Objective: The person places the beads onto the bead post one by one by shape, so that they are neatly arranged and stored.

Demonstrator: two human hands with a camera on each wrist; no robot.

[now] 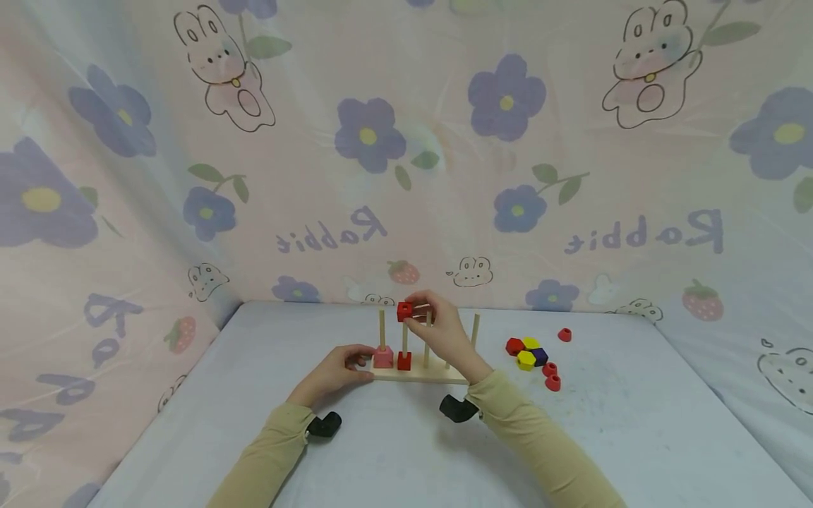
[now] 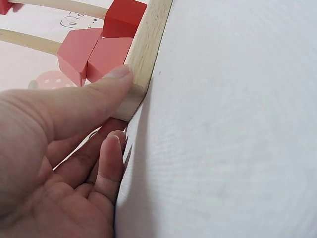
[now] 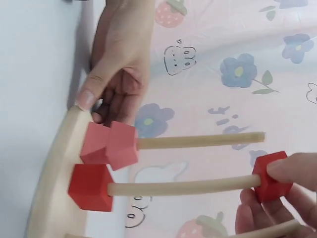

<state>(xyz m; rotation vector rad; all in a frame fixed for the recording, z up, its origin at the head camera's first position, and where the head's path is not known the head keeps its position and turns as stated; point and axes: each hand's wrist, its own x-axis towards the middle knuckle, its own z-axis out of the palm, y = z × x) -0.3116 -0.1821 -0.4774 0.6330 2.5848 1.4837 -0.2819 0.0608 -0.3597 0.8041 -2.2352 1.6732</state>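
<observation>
A wooden peg stand [image 1: 416,377] has several upright rods in a row. My left hand [image 1: 336,368] grips its left end, the thumb pressed on the front edge and the other fingers curled behind. At the top of the second rod [image 3: 183,188], my right hand [image 1: 444,333] pinches a red block [image 3: 267,187] between thumb and fingers. The rod's tip meets this block in the right wrist view. Another red block [image 3: 91,187] sits at the foot of the same rod. Two stacked pink blocks [image 2: 108,57] sit at the foot of the leftmost rod.
Right of the stand, yellow [image 1: 525,360], red [image 1: 515,346] and dark purple [image 1: 540,356] blocks lie clustered on the white table [image 1: 394,458]. Small red pieces [image 1: 553,382] lie near them, one farther back [image 1: 564,335]. A printed curtain [image 1: 432,233] hangs behind the table.
</observation>
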